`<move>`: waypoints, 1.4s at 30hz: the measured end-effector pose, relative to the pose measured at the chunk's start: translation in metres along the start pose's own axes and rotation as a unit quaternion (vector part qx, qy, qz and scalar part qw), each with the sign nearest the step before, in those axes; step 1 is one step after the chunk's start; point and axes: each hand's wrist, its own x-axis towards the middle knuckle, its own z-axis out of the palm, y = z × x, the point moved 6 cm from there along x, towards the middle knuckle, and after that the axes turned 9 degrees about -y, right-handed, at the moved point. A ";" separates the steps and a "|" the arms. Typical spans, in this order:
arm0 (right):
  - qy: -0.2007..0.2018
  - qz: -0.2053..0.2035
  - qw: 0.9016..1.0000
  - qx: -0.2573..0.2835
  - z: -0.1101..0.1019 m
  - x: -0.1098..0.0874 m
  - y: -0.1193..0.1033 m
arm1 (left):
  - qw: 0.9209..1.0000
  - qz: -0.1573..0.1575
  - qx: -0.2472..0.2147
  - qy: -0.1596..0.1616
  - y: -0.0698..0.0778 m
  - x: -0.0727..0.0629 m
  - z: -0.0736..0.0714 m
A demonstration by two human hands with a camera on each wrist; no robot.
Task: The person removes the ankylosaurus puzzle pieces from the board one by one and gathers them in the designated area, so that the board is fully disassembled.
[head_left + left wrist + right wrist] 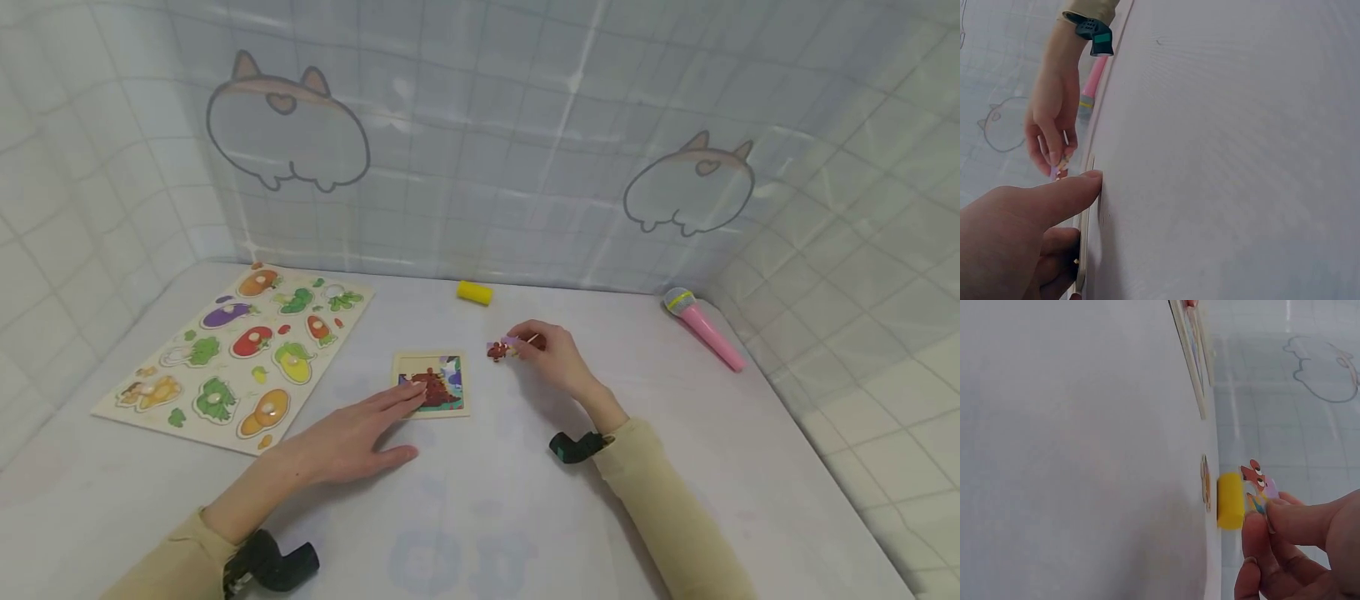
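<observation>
My left hand [352,437] lies with extended fingers on a small square jigsaw puzzle [441,396], the fingertips touching its brown dinosaur-like picture and covering part of it. The thumb rests apart, below the frame. To the right, my right hand [551,357] pinches a puzzle piece [1259,482] between thumb and fingers. This piece shows a reddish-brown face with eyes and some purple. Another puzzle piece [1205,482] lies flat on the table near that hand. In the left wrist view, the thumb [1072,197] and the puzzle's thin edge [1084,250] show.
A large wooden vegetable puzzle board [300,400] lies on the left. The yellow cylinder [475,292] is near the back wall, beyond the small puzzle. At the far right lies a pink toy microphone [705,329]. Tile-patterned sheets surround the white table [510,508].
</observation>
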 end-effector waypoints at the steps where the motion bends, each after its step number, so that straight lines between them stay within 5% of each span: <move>1: 0.002 0.002 1.000 -0.002 -0.001 0.000 0.001 | 1.000 0.000 -0.001 0.000 0.000 0.000 0.000; 42: -0.006 0.019 0.996 -0.082 -0.006 0.001 0.026 | 1.000 0.005 -0.003 0.000 0.001 -0.001 -0.002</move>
